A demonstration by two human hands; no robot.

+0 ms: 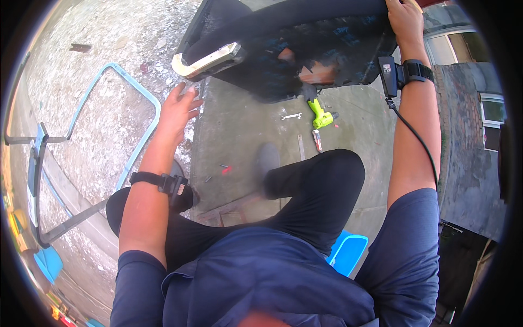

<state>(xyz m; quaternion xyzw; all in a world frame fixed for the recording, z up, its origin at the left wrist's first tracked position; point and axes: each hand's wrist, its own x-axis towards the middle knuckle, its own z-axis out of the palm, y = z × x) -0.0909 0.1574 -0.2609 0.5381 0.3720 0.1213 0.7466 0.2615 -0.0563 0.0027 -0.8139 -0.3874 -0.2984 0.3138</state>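
Note:
A dark, worn padded seat (348, 49) with torn patches fills the upper middle, a cream-coloured armrest (207, 60) on its left side. My right hand (406, 22) grips the seat's upper right edge. My left hand (182, 102) is open, fingers apart, just below the armrest with nothing visible in it. On the greenish ground below the seat lie a lime-green power tool (320, 117), a spanner (291, 116), a red-and-silver hand tool (317, 140), a metal strip (300, 147) and small red and metal bits (226, 169).
A light-blue tubular metal frame (151, 99) lies left on rough pale ground (71, 92). A blue plastic item (351, 253) is beside my right thigh, another blue container (49, 264) at lower left. A weathered wall with windows (463, 87) runs along the right.

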